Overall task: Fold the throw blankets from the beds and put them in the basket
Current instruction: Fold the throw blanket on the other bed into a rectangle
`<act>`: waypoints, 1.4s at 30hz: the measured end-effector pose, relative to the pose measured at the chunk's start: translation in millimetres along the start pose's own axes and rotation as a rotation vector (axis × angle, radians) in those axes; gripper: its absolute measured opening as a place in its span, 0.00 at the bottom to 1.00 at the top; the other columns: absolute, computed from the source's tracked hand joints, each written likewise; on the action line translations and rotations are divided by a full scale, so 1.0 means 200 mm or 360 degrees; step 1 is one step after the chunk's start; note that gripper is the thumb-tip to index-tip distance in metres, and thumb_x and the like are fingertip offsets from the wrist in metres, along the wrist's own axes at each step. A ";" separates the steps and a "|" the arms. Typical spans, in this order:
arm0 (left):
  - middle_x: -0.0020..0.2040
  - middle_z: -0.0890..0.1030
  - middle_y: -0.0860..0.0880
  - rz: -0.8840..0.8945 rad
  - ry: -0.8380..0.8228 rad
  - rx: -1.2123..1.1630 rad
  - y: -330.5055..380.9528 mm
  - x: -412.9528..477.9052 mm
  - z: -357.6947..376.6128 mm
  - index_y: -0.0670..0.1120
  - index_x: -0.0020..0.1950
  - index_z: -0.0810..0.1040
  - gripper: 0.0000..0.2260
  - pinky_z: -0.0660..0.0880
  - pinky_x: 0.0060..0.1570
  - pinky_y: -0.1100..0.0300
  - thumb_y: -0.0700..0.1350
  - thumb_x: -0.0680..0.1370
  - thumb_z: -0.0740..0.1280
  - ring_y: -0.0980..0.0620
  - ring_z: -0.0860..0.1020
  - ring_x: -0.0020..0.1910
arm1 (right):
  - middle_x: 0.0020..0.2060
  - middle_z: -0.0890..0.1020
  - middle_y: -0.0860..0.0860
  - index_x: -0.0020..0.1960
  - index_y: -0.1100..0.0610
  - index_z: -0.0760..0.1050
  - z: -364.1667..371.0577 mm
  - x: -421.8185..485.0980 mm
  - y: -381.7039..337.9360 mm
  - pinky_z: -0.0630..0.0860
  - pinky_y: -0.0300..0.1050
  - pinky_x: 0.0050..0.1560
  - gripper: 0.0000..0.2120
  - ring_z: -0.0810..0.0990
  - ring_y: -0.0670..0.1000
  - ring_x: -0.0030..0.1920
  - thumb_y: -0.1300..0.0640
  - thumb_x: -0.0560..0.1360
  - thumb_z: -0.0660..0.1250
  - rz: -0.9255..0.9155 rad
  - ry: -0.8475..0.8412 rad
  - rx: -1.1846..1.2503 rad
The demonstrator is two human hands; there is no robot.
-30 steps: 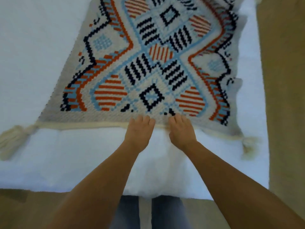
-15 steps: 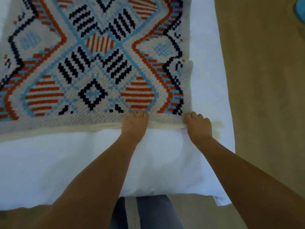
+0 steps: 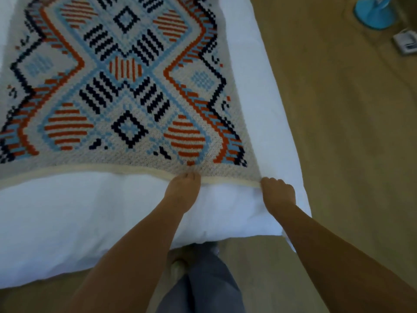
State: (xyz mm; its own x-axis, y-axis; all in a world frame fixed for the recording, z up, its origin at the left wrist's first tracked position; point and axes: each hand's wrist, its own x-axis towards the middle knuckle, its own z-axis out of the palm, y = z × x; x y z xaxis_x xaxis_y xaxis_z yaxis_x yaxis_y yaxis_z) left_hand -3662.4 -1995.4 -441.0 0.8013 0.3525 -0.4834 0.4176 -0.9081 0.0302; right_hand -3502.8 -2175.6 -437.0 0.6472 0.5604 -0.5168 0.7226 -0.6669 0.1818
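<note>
Down at the near edge, the person's trousers (image 3: 203,285) press against the foot of the bed (image 3: 90,211), both arms reaching out over the white cover. The left hand (image 3: 182,188) is on the cream hem, fingers curled in and bunched onto the edge, so it looks like a grip on the cloth. The right hand (image 3: 278,192) is at the near right corner, knuckles up and fingers closed round that corner. The two hands are set apart along the same hem.

Beyond them the blanket (image 3: 126,91) lies spread flat on the bed, pattern up, with no fold in it yet as far as I can see. So this looks like the very start: edge taken, first fold to come, then more folds, then the basket, which isn't in view.

Far right on the floor (image 3: 338,132) sit a blue thing (image 3: 372,14) and a small white device (image 3: 406,42).
</note>
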 end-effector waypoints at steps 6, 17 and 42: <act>0.77 0.46 0.42 -0.0062 -0.0146 -0.0149 0.16 -0.13 -0.01 0.40 0.76 0.43 0.30 0.52 0.72 0.50 0.39 0.79 0.56 0.44 0.49 0.76 | 0.61 0.70 0.54 0.67 0.57 0.60 0.02 -0.09 -0.06 0.66 0.49 0.57 0.21 0.70 0.55 0.61 0.55 0.76 0.58 0.0030 0.0023 0.0121; 0.76 0.56 0.44 0.0061 0.0037 -0.0100 0.73 -0.28 -0.50 0.42 0.75 0.50 0.26 0.58 0.71 0.50 0.42 0.79 0.56 0.46 0.58 0.73 | 0.58 0.72 0.54 0.62 0.58 0.64 -0.24 -0.53 0.39 0.67 0.51 0.56 0.16 0.71 0.56 0.58 0.55 0.76 0.56 -0.0113 0.0162 0.0335; 0.69 0.67 0.44 -0.0599 0.0255 -0.0193 1.06 0.58 -1.68 0.42 0.72 0.59 0.21 0.66 0.61 0.50 0.45 0.80 0.55 0.45 0.66 0.66 | 0.57 0.75 0.56 0.58 0.60 0.69 -1.33 0.32 1.37 0.67 0.48 0.54 0.13 0.72 0.57 0.56 0.57 0.75 0.58 -0.0813 0.0618 0.0127</act>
State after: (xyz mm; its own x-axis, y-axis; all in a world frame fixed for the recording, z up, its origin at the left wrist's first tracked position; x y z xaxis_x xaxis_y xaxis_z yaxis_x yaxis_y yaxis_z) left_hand -3336.6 -2070.8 -196.3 0.6357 0.6936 -0.3388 0.7335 -0.6796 -0.0150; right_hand -3198.6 -2192.8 -198.1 0.2779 0.9438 -0.1790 0.9523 -0.2951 -0.0775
